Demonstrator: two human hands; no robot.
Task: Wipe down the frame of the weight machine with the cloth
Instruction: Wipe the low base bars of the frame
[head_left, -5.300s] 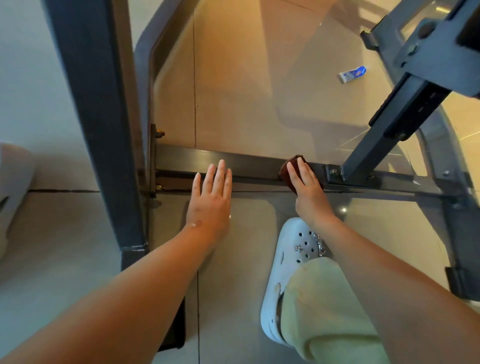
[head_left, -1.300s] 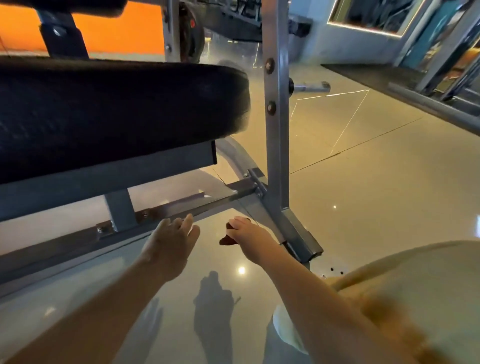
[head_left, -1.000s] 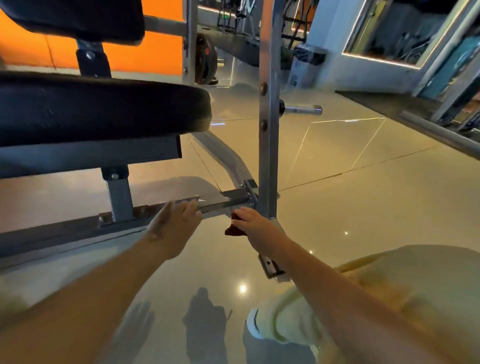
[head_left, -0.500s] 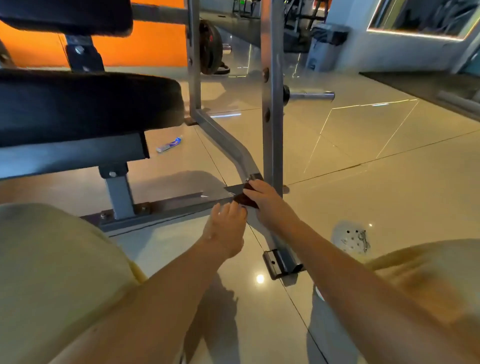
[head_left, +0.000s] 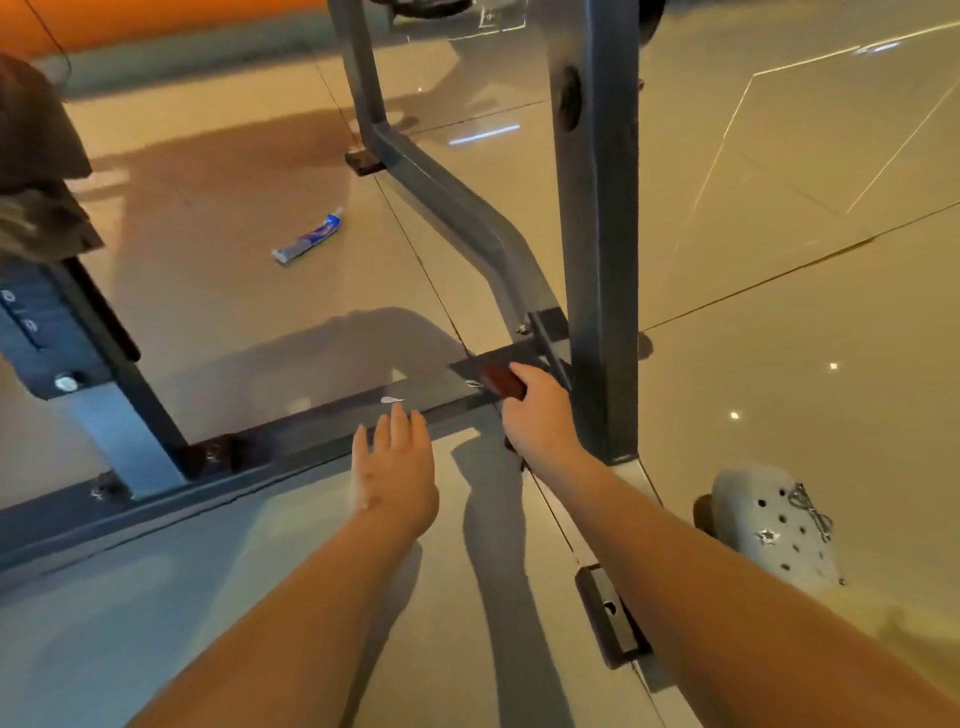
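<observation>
Right hand (head_left: 535, 410) pinches the small dark-red folded cloth (head_left: 501, 382) at the base joint of the grey steel machine frame (head_left: 597, 260), centre-right, left hand (head_left: 397, 467) flat-fingered and empty nearby — best press firmly into that corner.

The cloth (head_left: 501, 383) is set on the floor bar (head_left: 291, 441), left of the post (head_left: 597, 234); a tube (head_left: 308, 241) is laid behind.

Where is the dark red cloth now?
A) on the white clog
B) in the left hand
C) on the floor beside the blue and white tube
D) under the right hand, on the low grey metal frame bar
D: the right hand holds the dark red cloth against the low grey metal frame bar; the open left hand holds nothing.
</observation>
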